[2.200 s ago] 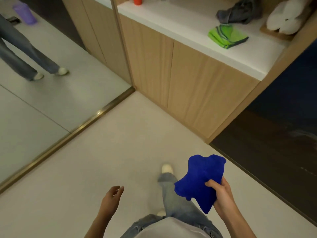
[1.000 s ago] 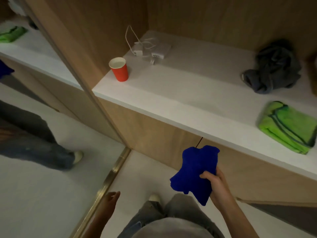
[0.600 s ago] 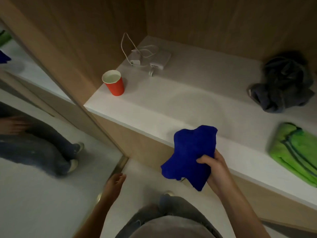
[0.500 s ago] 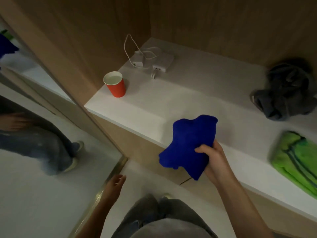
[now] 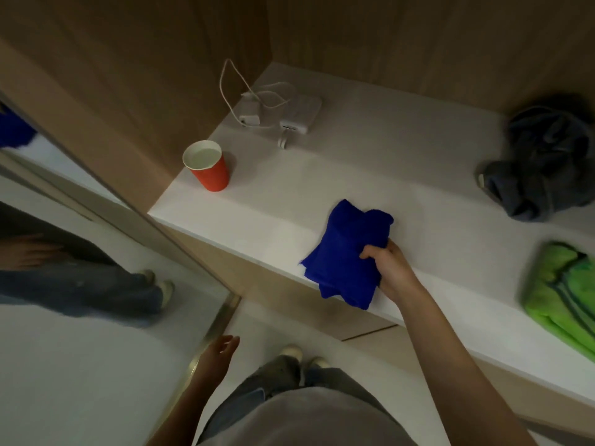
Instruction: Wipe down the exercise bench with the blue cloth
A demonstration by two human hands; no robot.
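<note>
Head view: right hand (image 5: 391,268) fingers clutch blue cloth (image 5: 347,252) on white bench (image 5: 257,220); left hand (image 5: 219,352) slack

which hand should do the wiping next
Probably the right hand: it grips the blue cloth at the white bench top's front edge. The left hand hangs empty, low over the floor.

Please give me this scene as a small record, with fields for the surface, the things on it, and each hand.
surface: white shelf top in a wooden alcove
blue cloth: bunched, at the front edge of the shelf top
right hand: gripping the blue cloth
left hand: open, empty, low beside the mirror
red cup: upright, left end
white charger: at the back, with cable
grey garment: crumpled, right
green towel: folded, right front
</note>
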